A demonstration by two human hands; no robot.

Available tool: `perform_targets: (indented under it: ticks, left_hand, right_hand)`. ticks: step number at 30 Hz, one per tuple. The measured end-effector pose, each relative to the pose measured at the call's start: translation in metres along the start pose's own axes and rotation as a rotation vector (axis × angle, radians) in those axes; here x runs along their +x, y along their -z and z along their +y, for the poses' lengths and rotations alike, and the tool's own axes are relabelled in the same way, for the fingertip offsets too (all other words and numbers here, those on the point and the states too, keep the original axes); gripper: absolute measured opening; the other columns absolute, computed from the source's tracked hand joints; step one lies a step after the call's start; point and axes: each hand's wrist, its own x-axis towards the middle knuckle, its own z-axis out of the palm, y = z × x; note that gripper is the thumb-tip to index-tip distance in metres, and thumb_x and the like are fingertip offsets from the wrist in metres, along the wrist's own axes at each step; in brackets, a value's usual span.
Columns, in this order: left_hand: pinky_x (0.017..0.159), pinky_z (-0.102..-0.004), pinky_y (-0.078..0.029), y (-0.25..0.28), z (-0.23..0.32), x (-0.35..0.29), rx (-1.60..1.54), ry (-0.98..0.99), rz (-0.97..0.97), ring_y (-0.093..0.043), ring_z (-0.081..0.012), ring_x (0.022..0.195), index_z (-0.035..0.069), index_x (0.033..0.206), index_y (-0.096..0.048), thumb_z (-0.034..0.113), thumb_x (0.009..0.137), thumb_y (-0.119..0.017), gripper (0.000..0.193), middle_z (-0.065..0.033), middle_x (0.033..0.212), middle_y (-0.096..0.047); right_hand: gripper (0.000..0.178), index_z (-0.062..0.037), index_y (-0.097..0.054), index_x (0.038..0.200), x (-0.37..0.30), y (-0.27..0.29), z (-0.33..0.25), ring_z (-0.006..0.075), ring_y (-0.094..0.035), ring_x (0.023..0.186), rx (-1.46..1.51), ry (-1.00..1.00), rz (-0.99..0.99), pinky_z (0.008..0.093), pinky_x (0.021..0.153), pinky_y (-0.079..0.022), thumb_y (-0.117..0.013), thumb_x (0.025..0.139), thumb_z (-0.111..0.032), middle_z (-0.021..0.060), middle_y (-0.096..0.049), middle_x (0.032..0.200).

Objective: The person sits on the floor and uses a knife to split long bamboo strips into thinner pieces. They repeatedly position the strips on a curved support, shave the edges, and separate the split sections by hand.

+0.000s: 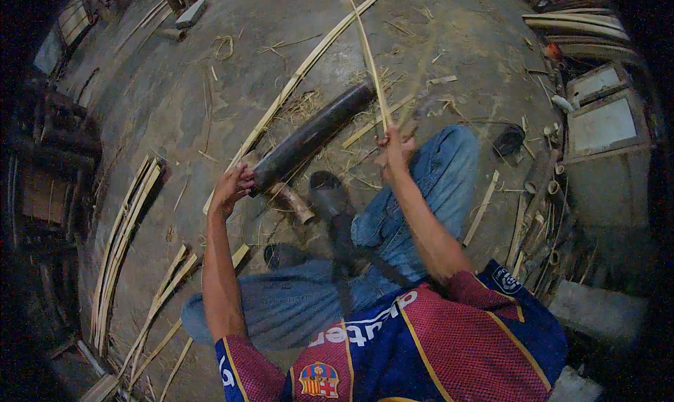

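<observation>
**Bamboo strip in right hand, dark pipe under left**

Person sits on a grey concrete floor [435, 58], legs in blue jeans [421, 191], red-and-blue jersey at the bottom edge. Right hand [394, 149] is raised over the right knee, fingers pressed together around a thin pale bamboo strip [370, 58] that runs up and away twd the top of the view. A blurred stick-like streak shows just beside that hand; can't tell what it is.

Left hand [230, 188] reaches fwd w/ fingers curled, at the near end of a long dark cylindrical pipe [312, 137] lying diagonally on the floor; whether it grips or only touches, can't tell. A short brown bamboo stub [293, 201] lies just beside that end, near a dark shoe [328, 195].

A long split bamboo slat [309, 62] crosses the floor behind the pipe. A stack of pale bamboo slats [123, 233] lies well off to the left, w/ more loose ones near the left knee. Shavings scattered about.
</observation>
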Motion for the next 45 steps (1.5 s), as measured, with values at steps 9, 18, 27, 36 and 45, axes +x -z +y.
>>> perform_targets:
  ticks: [9,18,27,36,45]
  left_hand:
    - [0.073,-0.0273,-0.05,-0.022,0.015,-0.007,0.057,0.023,0.018,-0.062,-0.0154,0.088,0.007,0.127,-0.053,0.042,0.096,-0.05,0.047,-0.0065,0.113,-0.062]
    - [0.073,-0.027,-0.049,-0.048,0.028,-0.009,0.127,-0.104,-0.036,-0.062,-0.0138,0.091,0.007,0.125,-0.055,0.042,0.095,-0.053,0.046,-0.0066,0.109,-0.064]
    - [0.082,-0.0331,-0.046,-0.104,0.025,0.002,0.071,-0.15,-0.037,-0.061,-0.0152,0.099,0.01,0.127,-0.055,0.045,0.096,-0.048,0.047,-0.0073,0.112,-0.065]
    - [0.052,-0.0275,-0.039,-0.085,0.02,-0.006,-0.039,-0.336,0.182,-0.046,-0.0124,0.058,0.009,0.107,-0.063,0.032,0.099,-0.048,0.029,-0.0029,0.064,-0.05]
    - [0.067,-0.0493,-0.042,-0.084,-0.061,0.003,0.769,-0.361,0.247,-0.055,-0.0462,0.081,0.002,0.09,-0.054,0.03,0.097,-0.044,0.03,-0.0258,0.082,-0.057]
  right_hand:
    - [0.067,-0.004,-0.041,0.131,0.082,0.051,0.089,0.028,-0.06,0.093,-0.538,0.034,0.371,0.0428,0.075,-0.052,-0.07,0.082,-0.038,0.0154,-0.054,0.115]
    - [0.031,-0.0086,-0.052,0.105,0.035,0.025,0.109,0.0124,-0.057,0.074,-0.307,-0.245,-0.048,0.0292,0.056,-0.049,-0.071,0.082,-0.019,0.0036,-0.058,0.081]
    - [0.04,-0.0099,-0.055,0.11,-0.22,-0.076,0.071,0.0106,-0.054,0.078,-0.32,-0.342,-0.138,0.028,0.067,-0.045,-0.07,0.083,-0.036,0.0009,-0.057,0.092]
    - [0.038,-0.0089,-0.054,0.111,-0.225,-0.061,0.076,0.0103,-0.056,0.082,-0.414,-0.18,-0.224,0.028,0.072,-0.047,-0.065,0.088,-0.038,0.0018,-0.059,0.092]
    - [0.045,0.0008,-0.052,0.109,-0.092,-0.034,0.047,0.0317,-0.062,0.085,-0.748,0.344,-0.35,0.0433,0.076,-0.048,-0.061,0.089,-0.038,0.0166,-0.062,0.093]
